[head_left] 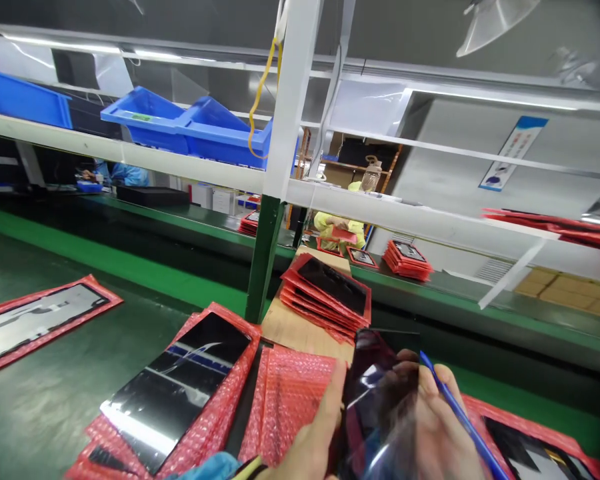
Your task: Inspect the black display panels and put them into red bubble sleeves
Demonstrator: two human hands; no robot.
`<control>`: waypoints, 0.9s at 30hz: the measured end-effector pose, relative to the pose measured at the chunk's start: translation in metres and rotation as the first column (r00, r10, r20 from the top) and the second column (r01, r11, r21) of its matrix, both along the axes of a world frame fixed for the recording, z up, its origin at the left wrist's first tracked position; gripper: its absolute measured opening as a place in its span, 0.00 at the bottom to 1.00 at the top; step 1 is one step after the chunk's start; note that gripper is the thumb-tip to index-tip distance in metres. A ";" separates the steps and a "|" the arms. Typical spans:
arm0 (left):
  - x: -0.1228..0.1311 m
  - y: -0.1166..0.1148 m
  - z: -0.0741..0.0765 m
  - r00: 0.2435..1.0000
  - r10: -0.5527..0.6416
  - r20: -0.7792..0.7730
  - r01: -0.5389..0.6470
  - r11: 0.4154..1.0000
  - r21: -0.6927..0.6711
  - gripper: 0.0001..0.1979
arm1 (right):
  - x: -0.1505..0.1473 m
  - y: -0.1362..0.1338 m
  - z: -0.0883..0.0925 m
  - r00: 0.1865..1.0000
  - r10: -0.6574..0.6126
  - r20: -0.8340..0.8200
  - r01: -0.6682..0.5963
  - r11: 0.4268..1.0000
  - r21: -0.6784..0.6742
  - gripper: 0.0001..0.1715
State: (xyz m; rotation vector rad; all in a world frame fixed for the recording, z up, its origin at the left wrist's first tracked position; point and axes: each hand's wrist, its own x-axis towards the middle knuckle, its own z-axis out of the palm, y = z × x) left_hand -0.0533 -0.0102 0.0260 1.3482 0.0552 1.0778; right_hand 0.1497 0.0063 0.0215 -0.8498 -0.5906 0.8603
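Note:
A dark glossy screen panel [370, 407] stands tilted up in front of me, with reflections across its face. My left hand [313, 427] grips its left edge, index finger stretched along the side; the thumb is mostly hidden. At the panel's right edge, my right hand [443, 420] is closed with a slim blue pen-like stick [460, 413] held between its fingers. Its fingertips touch or overlap the panel's edge, partly seen through a see-through, glossy layer. Beside my left hand lies a red bubble-wrap sleeve [297, 380].
Left, another black screen panel [180, 380] rests on red bubble wrap. A stack of sleeved panels [327, 293] sits on a wooden board [285, 323] ahead. A green-white post [275, 220] and shelf with blue bins [180, 127] rise beyond. A person in yellow [325, 220] works across.

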 end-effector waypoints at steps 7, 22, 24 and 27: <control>-0.002 -0.001 0.009 0.991 0.111 0.075 -0.099 0.984 -0.147 0.38 | -0.002 0.002 0.003 0.956 0.008 -0.294 -0.057 0.986 -0.157 0.21; 0.007 0.001 0.025 0.927 0.107 0.358 0.082 0.877 -0.474 0.25 | 0.007 -0.002 0.008 0.729 0.406 -0.551 -0.333 0.914 0.233 0.20; 0.007 0.001 0.026 0.914 0.112 0.389 0.105 0.862 -0.496 0.25 | 0.006 0.000 0.010 0.725 0.412 -0.552 -0.332 0.911 0.243 0.21; 0.008 0.003 0.025 0.905 0.147 0.400 0.108 0.830 -0.547 0.25 | 0.003 0.005 0.013 0.773 0.374 -0.513 -0.321 0.927 0.193 0.20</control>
